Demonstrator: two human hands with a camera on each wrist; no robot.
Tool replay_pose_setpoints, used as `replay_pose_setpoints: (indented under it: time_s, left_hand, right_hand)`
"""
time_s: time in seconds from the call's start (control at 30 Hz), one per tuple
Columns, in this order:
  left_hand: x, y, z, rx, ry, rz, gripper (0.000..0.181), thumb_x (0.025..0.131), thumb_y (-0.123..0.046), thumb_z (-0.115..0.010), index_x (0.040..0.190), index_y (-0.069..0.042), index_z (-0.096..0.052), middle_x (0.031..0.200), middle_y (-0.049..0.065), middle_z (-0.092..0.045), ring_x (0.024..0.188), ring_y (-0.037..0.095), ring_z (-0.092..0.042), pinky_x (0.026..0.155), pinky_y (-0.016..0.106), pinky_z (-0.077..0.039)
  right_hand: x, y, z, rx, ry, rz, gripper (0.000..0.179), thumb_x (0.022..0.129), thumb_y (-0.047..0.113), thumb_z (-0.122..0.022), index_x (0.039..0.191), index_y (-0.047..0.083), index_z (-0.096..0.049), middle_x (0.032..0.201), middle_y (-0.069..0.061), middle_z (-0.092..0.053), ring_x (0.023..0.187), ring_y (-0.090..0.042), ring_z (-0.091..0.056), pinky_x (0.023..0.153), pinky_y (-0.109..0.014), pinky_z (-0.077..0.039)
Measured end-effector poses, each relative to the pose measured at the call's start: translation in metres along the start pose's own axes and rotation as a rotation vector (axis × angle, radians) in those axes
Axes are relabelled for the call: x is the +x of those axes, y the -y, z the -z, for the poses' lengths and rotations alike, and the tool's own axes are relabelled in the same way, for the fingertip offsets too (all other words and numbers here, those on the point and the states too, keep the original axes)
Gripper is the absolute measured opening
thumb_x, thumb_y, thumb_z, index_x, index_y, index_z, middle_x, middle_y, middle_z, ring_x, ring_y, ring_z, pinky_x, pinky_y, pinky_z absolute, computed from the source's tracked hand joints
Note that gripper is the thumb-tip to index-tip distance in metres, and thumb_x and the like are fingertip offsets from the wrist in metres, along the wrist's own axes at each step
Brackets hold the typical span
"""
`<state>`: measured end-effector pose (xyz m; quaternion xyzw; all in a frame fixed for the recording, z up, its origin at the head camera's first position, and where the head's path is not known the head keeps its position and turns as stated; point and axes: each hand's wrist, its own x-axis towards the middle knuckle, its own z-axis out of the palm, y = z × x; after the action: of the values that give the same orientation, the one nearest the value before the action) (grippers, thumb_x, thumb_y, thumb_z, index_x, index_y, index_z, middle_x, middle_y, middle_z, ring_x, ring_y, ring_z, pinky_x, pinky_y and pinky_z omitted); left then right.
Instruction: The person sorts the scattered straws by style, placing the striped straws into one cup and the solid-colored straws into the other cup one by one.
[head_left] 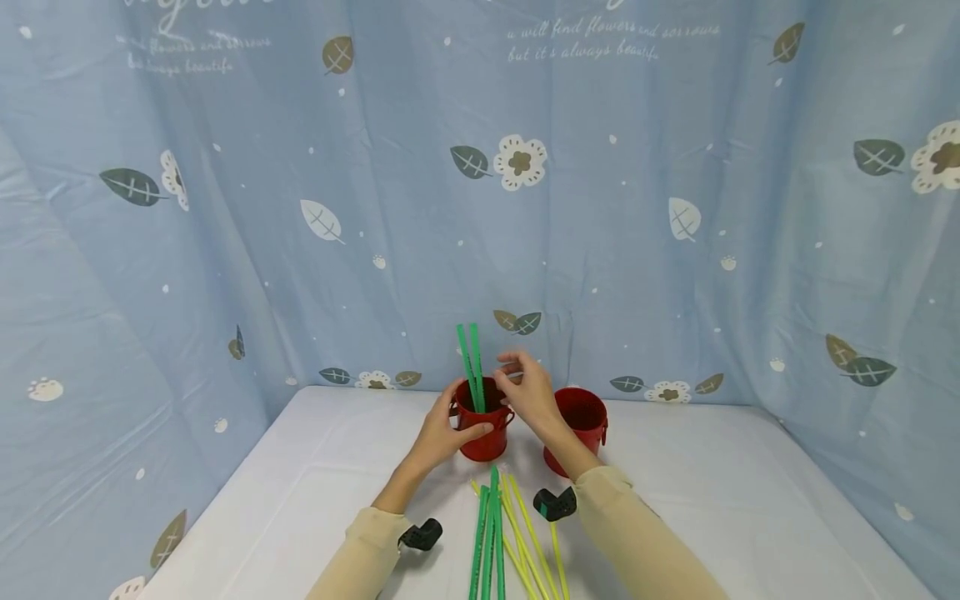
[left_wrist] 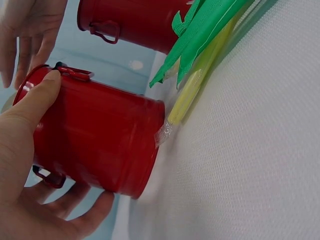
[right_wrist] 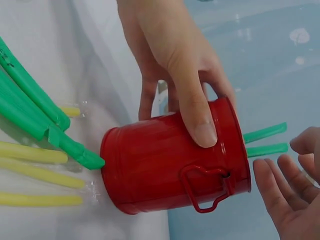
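My left hand grips a small red metal bucket, its thumb on the near side just below the rim. Two green sticks, which look like wrapped straws, stand in this bucket and lean slightly left. Beside the right of its rim is my right hand, its fingers loosely bent and holding nothing. In the right wrist view those fingers are close to the tips of the green sticks, apart from them. More green wrapped sticks and several yellow sticks in clear wrappers lie in front of the bucket.
A second red bucket stands to the right, partly behind my right forearm. White cloth covers the table. A blue patterned curtain hangs at the back and sides. Each wrist wears a black camera.
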<state>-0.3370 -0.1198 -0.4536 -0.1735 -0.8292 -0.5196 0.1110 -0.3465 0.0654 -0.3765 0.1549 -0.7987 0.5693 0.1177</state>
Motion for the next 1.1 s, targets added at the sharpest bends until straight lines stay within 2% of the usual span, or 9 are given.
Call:
replay_pose_setpoints:
  time_s: [0.17,0.37,0.43,0.6,0.67,0.8,0.93,1.03,1.1]
  left_hand:
    - [0.001,0.001,-0.001,-0.014,0.001,0.02,0.096,0.081,-0.038,-0.081,0.155,-0.01,-0.026,0.145,0.009,-0.048,0.128,0.029,-0.051,0.102,0.05,-0.048]
    - [0.001,0.004,-0.002,-0.008,0.001,0.033,0.096,0.081,-0.037,-0.08,0.155,-0.011,-0.026,0.146,0.009,-0.046,0.128,0.029,-0.051,0.101,0.049,-0.049]
    - [0.001,0.005,-0.002,-0.003,0.001,0.035,0.095,0.081,-0.037,-0.08,0.155,-0.012,-0.026,0.146,0.009,-0.046,0.128,0.029,-0.051,0.1,0.049,-0.05]
    - [-0.001,0.004,-0.003,0.0,-0.001,0.043,0.095,0.081,-0.036,-0.081,0.155,-0.013,-0.026,0.144,0.009,-0.048,0.127,0.03,-0.052,0.099,0.049,-0.051]
    - [0.0,0.003,-0.003,0.001,0.0,0.036,0.094,0.081,-0.036,-0.08,0.155,-0.012,-0.026,0.144,0.009,-0.048,0.126,0.031,-0.052,0.098,0.049,-0.052]
    - [0.0,0.002,-0.003,0.0,0.001,0.028,0.094,0.081,-0.036,-0.08,0.155,-0.011,-0.026,0.144,0.011,-0.048,0.126,0.032,-0.052,0.098,0.05,-0.051]
    - [0.0,0.002,-0.003,0.001,-0.003,0.032,0.095,0.081,-0.036,-0.081,0.154,-0.011,-0.027,0.143,0.012,-0.049,0.127,0.033,-0.052,0.1,0.051,-0.05]
    - [0.0,0.003,-0.003,0.007,-0.006,0.031,0.094,0.081,-0.036,-0.081,0.154,-0.014,-0.027,0.144,0.011,-0.048,0.127,0.033,-0.052,0.1,0.05,-0.05]
    - [0.0,0.003,-0.003,0.006,-0.01,0.029,0.093,0.081,-0.036,-0.081,0.154,-0.015,-0.027,0.145,0.011,-0.048,0.127,0.034,-0.052,0.099,0.051,-0.05]
  right_hand:
    - [-0.008,0.001,0.004,0.031,0.046,0.013,0.025,0.095,0.016,-0.065,0.12,0.012,-0.061,0.103,-0.013,-0.067,0.088,-0.038,-0.069,0.06,-0.033,-0.06]
    - [-0.019,0.002,0.008,0.041,0.088,0.038,0.025,0.095,0.017,-0.065,0.119,0.008,-0.064,0.099,-0.014,-0.067,0.083,-0.038,-0.069,0.063,-0.049,-0.059]
    - [-0.024,0.002,0.009,0.051,0.1,0.035,0.025,0.095,0.017,-0.065,0.119,0.008,-0.065,0.1,-0.014,-0.067,0.082,-0.037,-0.069,0.063,-0.047,-0.06]
    - [-0.037,0.0,0.013,0.087,0.115,0.017,0.028,0.095,0.019,-0.066,0.12,0.007,-0.065,0.101,-0.015,-0.067,0.082,-0.038,-0.069,0.058,-0.03,-0.059]
    - [-0.041,-0.002,0.016,0.092,0.115,0.01,0.031,0.094,0.021,-0.067,0.121,0.005,-0.065,0.101,-0.015,-0.067,0.081,-0.037,-0.07,0.058,-0.031,-0.06]
    - [-0.05,-0.006,0.022,0.074,0.124,-0.013,0.033,0.094,0.021,-0.067,0.122,0.005,-0.064,0.1,-0.012,-0.067,0.075,-0.023,-0.07,0.06,-0.035,-0.06]
    - [-0.06,-0.01,0.025,0.034,0.155,-0.041,0.032,0.093,0.02,-0.068,0.122,0.007,-0.064,0.099,-0.01,-0.067,0.071,-0.012,-0.068,0.058,-0.03,-0.059]
    - [-0.068,-0.014,0.026,0.007,0.189,-0.052,0.033,0.093,0.02,-0.068,0.122,0.006,-0.064,0.098,-0.01,-0.066,0.071,-0.013,-0.068,0.056,-0.028,-0.059]
    - [-0.072,-0.018,0.025,0.001,0.213,-0.051,0.035,0.092,0.02,-0.069,0.122,0.004,-0.063,0.098,-0.012,-0.067,0.072,-0.019,-0.069,0.056,-0.029,-0.059]
